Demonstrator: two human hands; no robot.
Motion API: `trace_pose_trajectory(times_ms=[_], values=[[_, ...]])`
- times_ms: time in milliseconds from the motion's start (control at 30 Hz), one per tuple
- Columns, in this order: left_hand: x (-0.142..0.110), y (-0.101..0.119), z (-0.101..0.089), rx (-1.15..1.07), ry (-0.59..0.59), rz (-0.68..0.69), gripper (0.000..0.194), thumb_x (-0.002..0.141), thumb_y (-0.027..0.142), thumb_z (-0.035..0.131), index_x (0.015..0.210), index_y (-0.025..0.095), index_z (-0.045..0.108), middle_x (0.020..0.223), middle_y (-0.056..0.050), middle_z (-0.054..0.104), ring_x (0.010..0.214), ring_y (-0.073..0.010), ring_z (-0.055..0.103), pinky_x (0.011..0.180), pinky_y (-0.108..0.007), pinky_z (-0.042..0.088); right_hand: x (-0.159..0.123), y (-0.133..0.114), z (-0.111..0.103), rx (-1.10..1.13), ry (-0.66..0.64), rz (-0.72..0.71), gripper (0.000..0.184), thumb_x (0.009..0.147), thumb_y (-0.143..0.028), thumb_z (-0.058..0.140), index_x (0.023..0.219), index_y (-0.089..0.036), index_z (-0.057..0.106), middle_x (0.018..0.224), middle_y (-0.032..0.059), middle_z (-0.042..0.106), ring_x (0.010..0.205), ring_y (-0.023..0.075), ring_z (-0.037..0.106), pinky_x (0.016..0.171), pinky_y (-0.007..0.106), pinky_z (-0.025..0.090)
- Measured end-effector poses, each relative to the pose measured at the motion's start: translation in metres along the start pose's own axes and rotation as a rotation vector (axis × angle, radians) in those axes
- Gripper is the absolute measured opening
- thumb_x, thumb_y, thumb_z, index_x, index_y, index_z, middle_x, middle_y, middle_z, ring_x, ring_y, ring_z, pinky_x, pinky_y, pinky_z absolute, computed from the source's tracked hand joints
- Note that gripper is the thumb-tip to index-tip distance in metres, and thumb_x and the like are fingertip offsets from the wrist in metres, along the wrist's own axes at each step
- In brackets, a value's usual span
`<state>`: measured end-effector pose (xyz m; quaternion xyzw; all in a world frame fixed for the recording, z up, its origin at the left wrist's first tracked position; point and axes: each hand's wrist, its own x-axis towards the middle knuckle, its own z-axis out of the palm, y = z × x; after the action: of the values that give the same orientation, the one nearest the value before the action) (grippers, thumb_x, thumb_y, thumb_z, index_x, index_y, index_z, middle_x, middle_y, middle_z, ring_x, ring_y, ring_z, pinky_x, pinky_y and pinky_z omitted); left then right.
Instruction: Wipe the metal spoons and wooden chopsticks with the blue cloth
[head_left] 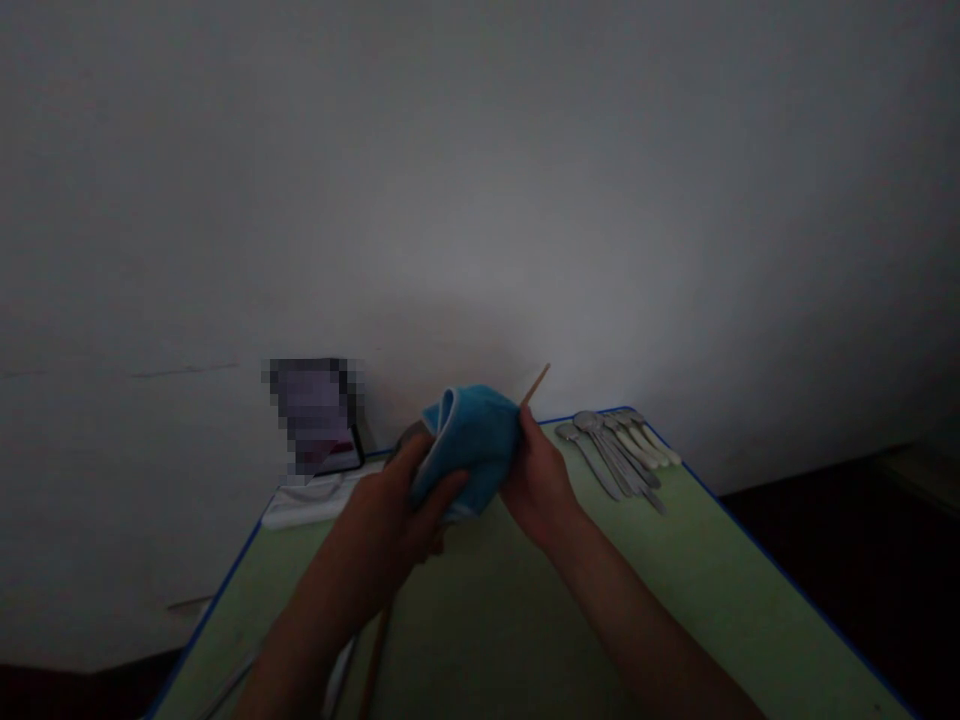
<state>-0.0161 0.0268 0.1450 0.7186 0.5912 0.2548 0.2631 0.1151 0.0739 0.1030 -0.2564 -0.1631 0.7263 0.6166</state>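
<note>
Above the middle of the green table (675, 600), both hands are closed around a bunched blue cloth (472, 440). My left hand (409, 500) grips the cloth from the left, fingers wrapped round it. My right hand (536, 480) pinches a thin brown stick (535, 385) whose tip pokes up and to the right out of the cloth. The rest of the stick is hidden inside the cloth.
Several metal spoons and utensils (619, 450) lie in a row at the table's far right corner. A white tray (315, 500) and a dark upright object (322, 415) stand at the far left by the wall. Long utensils (375, 660) lie near the front left edge.
</note>
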Motion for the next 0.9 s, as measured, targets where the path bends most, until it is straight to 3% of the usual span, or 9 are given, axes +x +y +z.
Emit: trace_pose_trajectory(times_ms=[167, 367, 467, 567, 700, 833, 900], values=[[0.000, -0.006, -0.007, 0.074, 0.116, 0.081, 0.029, 0.087, 0.043, 0.043, 0.100, 0.020, 0.052, 0.057, 0.004, 0.061, 0.049, -0.0167, 0.060, 0.049, -0.024, 0.043, -0.003, 0.002, -0.002, -0.124, -0.096, 0.057, 0.021, 0.076, -0.038, 0.056, 0.084, -0.020, 0.062, 0.078, 0.0002, 0.067, 0.069, 0.0137, 0.059, 0.061, 0.024, 0.045], [0.004, -0.008, -0.006, 0.115, 0.000, 0.086, 0.028, 0.085, 0.044, 0.042, 0.089, 0.018, 0.054, 0.056, 0.002, 0.059, 0.051, -0.0176, 0.060, 0.051, -0.026, 0.043, -0.003, 0.003, -0.005, -0.166, -0.205, -0.018, 0.022, 0.074, -0.031, 0.060, 0.091, -0.017, 0.062, 0.084, 0.0023, 0.069, 0.078, 0.0164, 0.062, 0.072, 0.030, 0.047], [0.003, -0.005, -0.006, 0.014, -0.027, -0.006, 0.042, 0.078, 0.047, 0.051, 0.106, 0.016, 0.046, 0.059, 0.002, 0.062, 0.048, -0.0188, 0.061, 0.046, -0.026, 0.044, -0.002, 0.003, -0.005, -0.152, -0.172, -0.080, 0.022, 0.074, -0.028, 0.061, 0.093, -0.017, 0.062, 0.085, 0.0023, 0.069, 0.081, 0.0162, 0.062, 0.077, 0.030, 0.046], [0.001, -0.004, -0.007, -0.108, -0.103, -0.004, 0.056, 0.072, 0.046, 0.060, 0.115, 0.017, 0.040, 0.063, 0.002, 0.063, 0.050, -0.0186, 0.063, 0.046, -0.026, 0.046, 0.000, 0.004, -0.007, -0.134, -0.110, -0.093, 0.022, 0.075, -0.031, 0.060, 0.092, -0.018, 0.063, 0.087, 0.0024, 0.070, 0.082, 0.0158, 0.063, 0.080, 0.030, 0.046], [0.001, -0.004, -0.009, -0.068, -0.107, 0.043, 0.027, 0.080, 0.043, 0.049, 0.084, 0.018, 0.054, 0.058, 0.002, 0.061, 0.052, -0.0159, 0.062, 0.049, -0.024, 0.045, 0.004, 0.007, -0.008, -0.091, -0.073, -0.065, 0.025, 0.078, -0.037, 0.055, 0.092, -0.018, 0.062, 0.089, 0.0030, 0.070, 0.084, 0.0173, 0.062, 0.081, 0.033, 0.046], [0.004, -0.006, -0.007, -0.012, -0.082, 0.062, 0.033, 0.085, 0.044, 0.043, 0.067, 0.018, 0.055, 0.053, 0.002, 0.060, 0.048, -0.0142, 0.060, 0.046, -0.022, 0.042, 0.006, 0.009, -0.009, -0.057, -0.111, -0.026, 0.023, 0.079, -0.038, 0.053, 0.087, -0.019, 0.062, 0.084, 0.0018, 0.070, 0.084, 0.0168, 0.062, 0.078, 0.032, 0.046], [0.005, -0.007, -0.004, 0.002, -0.138, 0.050, 0.036, 0.085, 0.045, 0.043, 0.065, 0.018, 0.056, 0.052, 0.002, 0.061, 0.048, -0.0144, 0.060, 0.046, -0.022, 0.042, 0.007, 0.010, -0.010, -0.084, -0.112, -0.001, 0.023, 0.079, -0.039, 0.053, 0.085, -0.019, 0.062, 0.081, 0.0014, 0.069, 0.077, 0.0161, 0.062, 0.074, 0.030, 0.047]])
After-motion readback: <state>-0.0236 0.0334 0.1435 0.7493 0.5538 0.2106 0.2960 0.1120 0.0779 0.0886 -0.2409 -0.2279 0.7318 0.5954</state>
